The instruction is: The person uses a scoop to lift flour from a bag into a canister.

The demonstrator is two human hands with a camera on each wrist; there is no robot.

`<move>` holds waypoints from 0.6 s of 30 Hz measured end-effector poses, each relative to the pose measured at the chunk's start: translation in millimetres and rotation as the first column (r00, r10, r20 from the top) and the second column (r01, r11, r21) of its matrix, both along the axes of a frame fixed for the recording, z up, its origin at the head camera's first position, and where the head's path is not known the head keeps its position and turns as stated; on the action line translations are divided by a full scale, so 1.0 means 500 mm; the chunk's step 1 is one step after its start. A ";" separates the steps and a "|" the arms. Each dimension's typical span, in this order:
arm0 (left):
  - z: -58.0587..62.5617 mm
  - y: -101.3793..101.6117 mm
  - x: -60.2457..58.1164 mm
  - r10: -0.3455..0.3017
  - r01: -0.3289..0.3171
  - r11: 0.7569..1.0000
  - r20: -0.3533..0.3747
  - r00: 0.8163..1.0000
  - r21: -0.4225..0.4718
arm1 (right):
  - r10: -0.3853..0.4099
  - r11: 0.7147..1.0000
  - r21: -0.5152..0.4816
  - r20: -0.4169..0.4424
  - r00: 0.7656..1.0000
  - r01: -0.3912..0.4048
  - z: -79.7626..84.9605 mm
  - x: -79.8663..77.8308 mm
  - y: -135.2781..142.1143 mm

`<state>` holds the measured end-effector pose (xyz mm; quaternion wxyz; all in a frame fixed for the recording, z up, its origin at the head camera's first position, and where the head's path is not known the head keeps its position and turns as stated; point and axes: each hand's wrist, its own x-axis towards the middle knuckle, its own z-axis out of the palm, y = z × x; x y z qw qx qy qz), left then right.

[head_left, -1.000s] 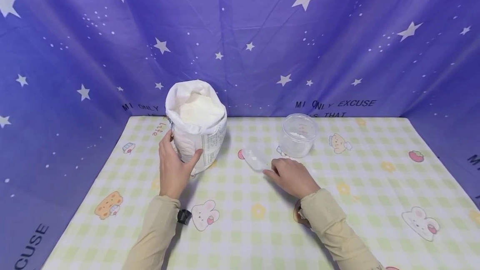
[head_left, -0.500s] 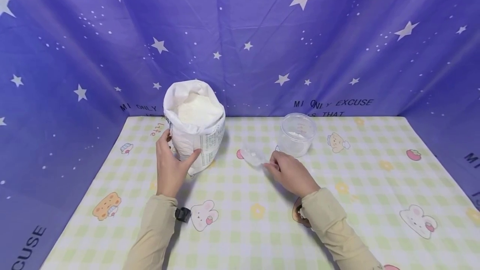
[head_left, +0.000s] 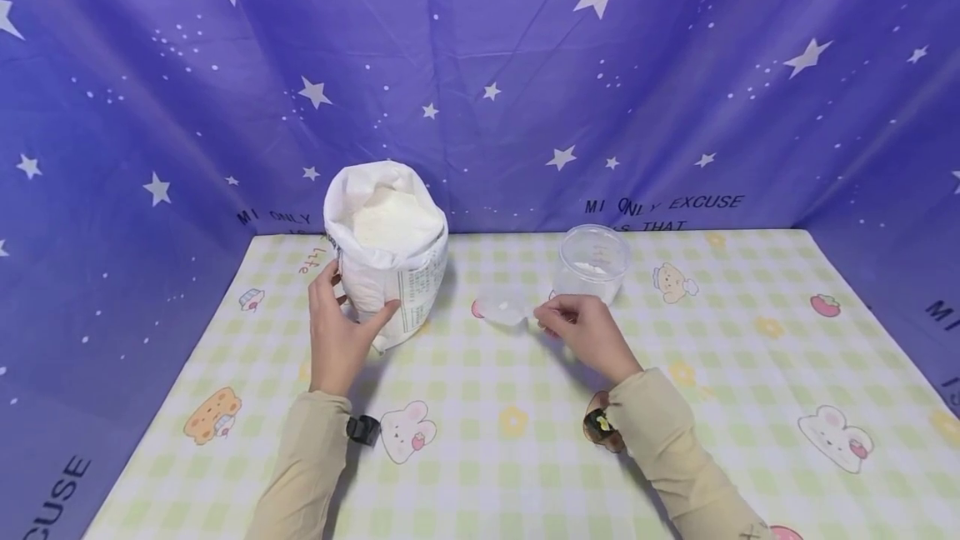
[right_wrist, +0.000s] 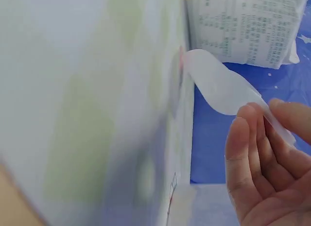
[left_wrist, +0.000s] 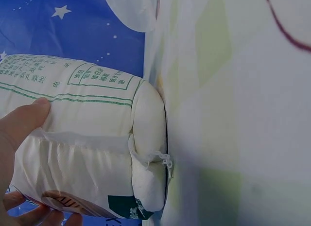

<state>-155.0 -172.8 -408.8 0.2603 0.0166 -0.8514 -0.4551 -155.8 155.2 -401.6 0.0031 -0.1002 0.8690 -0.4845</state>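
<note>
A white flour bag (head_left: 386, 294) stands upright at the left, its rolled mouth showing pale powder inside. My left hand (head_left: 341, 332) holds its lower side, thumb on the printed front and fingers round the left side; in the left wrist view the fingertips reach under the bag's dark label. My right hand (head_left: 588, 336) pinches the handle of a translucent plastic scoop (head_left: 502, 307) between thumb and fingers. The scoop bowl points left toward the bag, above the cloth, with a little white powder in it. Just behind the right hand is a clear round tub (head_left: 592, 269) with some white powder.
A green-and-white checked tablecloth (head_left: 465, 457) with cartoon prints covers the table. Close behind its back edge hangs a purple-blue curtain (head_left: 480, 140) with white stars, which also runs down both sides.
My right hand has risen slightly with the scoop, which has turned from a slant to nearly level and now partly covers the tub's base. My left hand keeps its hold on the flour bag.
</note>
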 end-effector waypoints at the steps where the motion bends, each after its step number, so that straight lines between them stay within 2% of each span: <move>1: 0.000 0.000 0.000 0.000 0.000 1.000 0.001 1.000 0.002 | -0.009 0.999 -0.036 0.013 1.000 0.009 0.000 -0.002 0.001; 4: 0.001 0.000 0.001 -0.003 0.003 1.000 0.002 1.000 0.006 | -0.031 0.988 -0.151 0.071 0.997 0.042 0.003 -0.007 0.003; 9: 0.001 -0.001 0.001 -0.006 0.006 1.000 0.002 1.000 0.001 | -0.029 0.936 -0.340 0.186 0.982 0.092 0.004 -0.017 0.007; 16: 0.001 0.000 0.003 -0.001 0.001 1.000 0.001 1.000 -0.003 | -0.072 0.878 -0.447 0.231 0.970 0.172 0.012 -0.018 0.010; 18: 0.000 0.000 0.003 0.000 0.000 1.000 -0.004 1.000 -0.004 | -0.090 0.853 -0.481 0.249 0.964 0.204 0.018 -0.018 0.011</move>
